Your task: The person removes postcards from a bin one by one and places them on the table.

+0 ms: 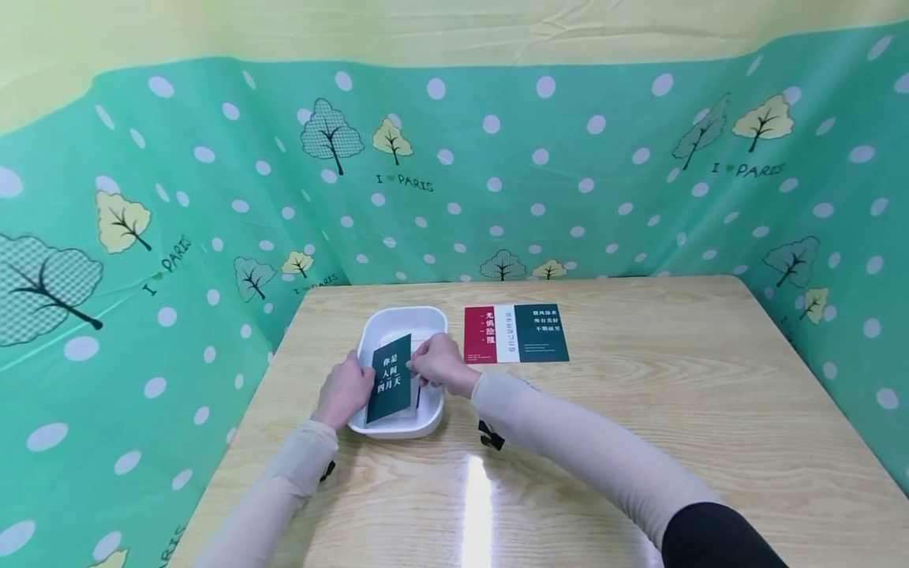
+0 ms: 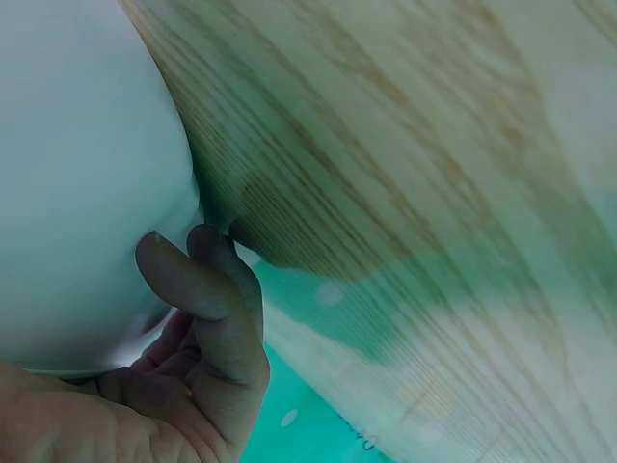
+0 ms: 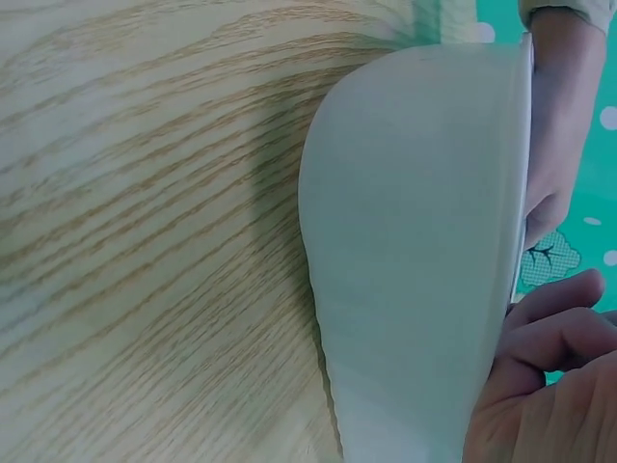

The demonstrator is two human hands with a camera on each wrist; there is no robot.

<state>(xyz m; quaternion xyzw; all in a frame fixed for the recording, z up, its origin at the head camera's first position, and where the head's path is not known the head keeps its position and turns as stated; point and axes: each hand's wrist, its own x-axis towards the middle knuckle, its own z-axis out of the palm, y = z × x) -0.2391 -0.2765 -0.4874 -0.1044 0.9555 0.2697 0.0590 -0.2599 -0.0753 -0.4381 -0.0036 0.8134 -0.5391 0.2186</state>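
Head view: red-white-green cards (image 1: 516,334) lie near the worktop's (image 1: 660,394) far edge, right hand (image 1: 442,364) pinching a dark-green card (image 1: 390,386), left hand (image 1: 344,390) apparently gripping the tub (image 1: 403,431), pale sheet (image 1: 405,412) left inside.

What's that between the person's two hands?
In the head view, a dark green card with white characters lies between the left hand and the right hand, over the white tub.

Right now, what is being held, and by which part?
The right hand pinches a dark green rectangular printed card by its right edge; whether the left hand grips anything cannot be told.
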